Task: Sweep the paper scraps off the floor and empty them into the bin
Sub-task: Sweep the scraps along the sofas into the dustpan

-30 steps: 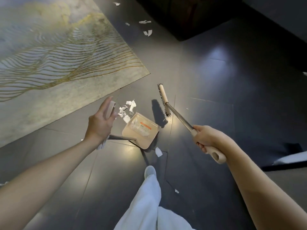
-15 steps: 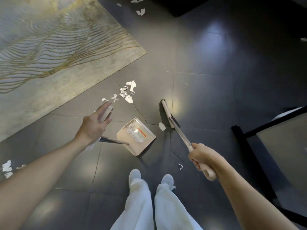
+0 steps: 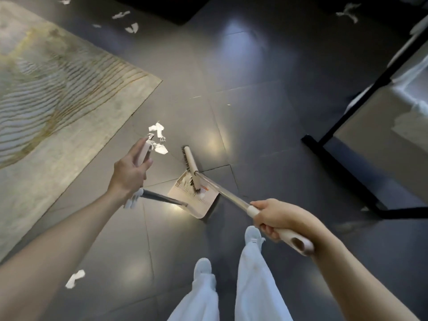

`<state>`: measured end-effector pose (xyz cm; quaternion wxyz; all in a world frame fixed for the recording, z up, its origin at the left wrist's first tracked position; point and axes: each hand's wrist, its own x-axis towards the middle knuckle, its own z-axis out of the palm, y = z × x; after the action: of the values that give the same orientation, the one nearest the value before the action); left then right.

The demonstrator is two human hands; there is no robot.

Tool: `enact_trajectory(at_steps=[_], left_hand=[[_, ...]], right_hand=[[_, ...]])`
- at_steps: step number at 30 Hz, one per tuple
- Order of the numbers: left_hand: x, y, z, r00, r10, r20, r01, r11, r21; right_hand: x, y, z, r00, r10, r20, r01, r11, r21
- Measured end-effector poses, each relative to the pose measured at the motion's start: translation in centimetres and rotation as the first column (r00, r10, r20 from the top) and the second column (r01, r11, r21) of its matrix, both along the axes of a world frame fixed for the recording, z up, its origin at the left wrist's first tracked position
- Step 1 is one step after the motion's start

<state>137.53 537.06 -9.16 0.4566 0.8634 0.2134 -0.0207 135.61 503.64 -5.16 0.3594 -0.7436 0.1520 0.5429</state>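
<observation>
Here the sweeping step is in hand: the right hand [image 3: 275, 218] is wrapped tight round the grip of the broom [image 3: 192, 166], whose head lies at the mouth of the dustpan [image 3: 201, 208], bristles touching it, with what looks like a scrap or two already inside. The left hand [image 3: 130, 169] grips the pale top of the dustpan's long handle, holding the pan on the dark floor [image 3: 254, 135]. A cluster of paper scraps [image 3: 158, 137] lies just beyond the pan, near the corner of the rug [image 3: 58, 89]; more lie far ahead. The bin is not in view. Next, I judge, the broom must reach past that cluster and draw it back into the pan, kept flat so nothing slips beneath.
</observation>
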Motion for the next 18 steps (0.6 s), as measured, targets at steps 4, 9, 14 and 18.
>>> enact_trajectory(at_steps=[4,9,14,18], left_hand=[[-1.2,-0.4,1.0,0.987,-0.161,0.026,0.161,0.987,0.001],[-0.9,-2.9,1.2,0.929,-0.366,0.053,0.367,0.93,-0.004],[-1.7,-6.4,0.5,0.815,-0.579,0.025,0.578,0.816,0.026],[-2.4,-9.2,-0.1,0.745,-0.666,0.024,0.665,0.746,0.047]], right_hand=[[-4.3,-1.1,1.3,0.992,-0.105,0.064,0.107,0.994,-0.028],[-9.7,-3.7,1.0,0.931,-0.348,0.111,0.357,0.932,-0.069],[-13.6,-6.7,0.0,0.872,-0.458,0.175,0.481,0.867,-0.128],[-15.6,-7.9,-1.7,0.886,-0.421,0.195,0.459,0.856,-0.236]])
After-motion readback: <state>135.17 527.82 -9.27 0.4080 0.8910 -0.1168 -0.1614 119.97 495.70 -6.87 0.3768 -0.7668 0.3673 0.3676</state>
